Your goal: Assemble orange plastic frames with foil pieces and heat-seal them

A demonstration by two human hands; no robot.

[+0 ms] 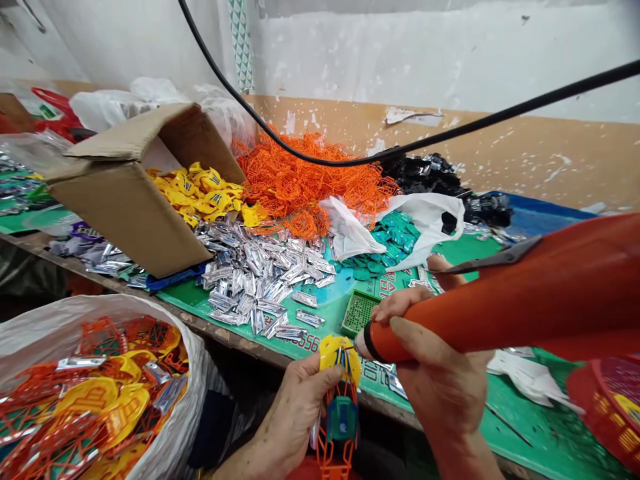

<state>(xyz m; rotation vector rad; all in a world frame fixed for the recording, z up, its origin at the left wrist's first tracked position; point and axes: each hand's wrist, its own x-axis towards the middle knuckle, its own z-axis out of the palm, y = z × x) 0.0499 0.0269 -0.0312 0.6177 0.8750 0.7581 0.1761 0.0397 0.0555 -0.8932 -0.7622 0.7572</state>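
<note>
My left hand (295, 420) grips a plastic assembly (341, 400) with a yellow disc on top, an orange lattice below and a teal-green part in the middle. My right hand (440, 380) is wrapped around a thick orange tubular tool (480, 313) with a black ring near its tip. That tip sits against the yellow disc's edge. A pointed metal blade (493, 261) lies along the tool's top, beyond my right fingers. Whether it is part of the tool, I cannot tell.
A green printed mat (520, 413) covers the bench, holding heaps of silver pieces (260, 280), teal pieces and orange lattices. A cardboard box (125, 213) spills yellow pieces. A white sack (95, 393) of mixed parts stands lower left, a red basket (607, 413) lower right. A black cable (400, 150) crosses overhead.
</note>
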